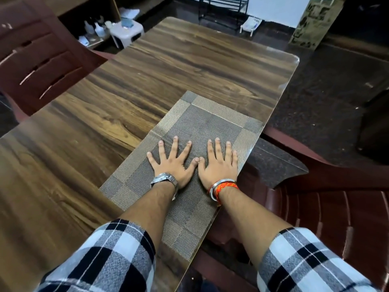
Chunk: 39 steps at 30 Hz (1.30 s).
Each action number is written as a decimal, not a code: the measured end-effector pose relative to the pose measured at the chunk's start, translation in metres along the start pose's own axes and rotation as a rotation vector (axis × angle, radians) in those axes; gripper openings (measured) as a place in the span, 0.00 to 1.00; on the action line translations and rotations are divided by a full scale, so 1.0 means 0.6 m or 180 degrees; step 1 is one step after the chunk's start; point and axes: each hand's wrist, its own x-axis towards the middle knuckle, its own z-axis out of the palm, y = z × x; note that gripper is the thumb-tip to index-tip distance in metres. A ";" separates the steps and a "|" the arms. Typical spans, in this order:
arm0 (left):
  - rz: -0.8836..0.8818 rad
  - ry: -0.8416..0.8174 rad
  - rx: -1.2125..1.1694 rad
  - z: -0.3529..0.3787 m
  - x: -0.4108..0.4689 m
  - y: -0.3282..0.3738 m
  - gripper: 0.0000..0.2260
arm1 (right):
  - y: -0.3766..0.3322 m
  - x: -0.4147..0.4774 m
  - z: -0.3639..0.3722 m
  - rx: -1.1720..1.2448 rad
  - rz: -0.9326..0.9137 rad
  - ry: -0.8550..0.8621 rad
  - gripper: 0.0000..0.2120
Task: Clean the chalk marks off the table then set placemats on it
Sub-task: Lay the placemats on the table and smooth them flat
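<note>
A grey-brown woven placemat (202,121) lies flat on the dark wooden table (130,81), along the table's right edge. My left hand (172,163) rests palm down on the middle of the mat, fingers spread. Beside it, my right hand (219,163) also lies flat on the mat, fingers apart, thumbs nearly touching. Neither hand holds anything. No chalk marks show on the visible tabletop.
A dark red plastic chair (328,209) stands at the right, close to the table edge. Another red chair (42,60) sits at the far left side. A white stool (126,31) and bottles are behind the table, a black rack (223,9) further back.
</note>
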 end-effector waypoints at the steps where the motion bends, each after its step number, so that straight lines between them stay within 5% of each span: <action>1: -0.0002 -0.0041 0.0004 -0.001 0.001 0.000 0.28 | 0.000 0.000 0.000 0.0002 -0.0010 -0.0016 0.32; 6: 0.0081 0.0040 -0.0131 -0.015 -0.010 -0.010 0.29 | 0.003 0.001 -0.004 -0.0031 -0.0103 0.0161 0.29; 12: 0.0043 0.0999 -0.0427 -0.056 -0.127 -0.094 0.28 | -0.061 -0.062 -0.037 0.0454 -0.1414 0.1030 0.14; 17: -0.0318 0.1497 -0.0289 -0.077 -0.294 -0.232 0.20 | -0.205 -0.164 -0.026 0.0830 -0.2236 0.0597 0.15; 31: -0.2495 0.1561 -0.0527 0.056 -0.798 -0.596 0.19 | -0.577 -0.622 0.117 0.0713 -0.3943 -0.1078 0.06; 39: -0.3190 0.0719 -0.1123 0.223 -1.023 -0.785 0.14 | -0.671 -0.799 0.309 0.0075 -0.3484 -0.1888 0.08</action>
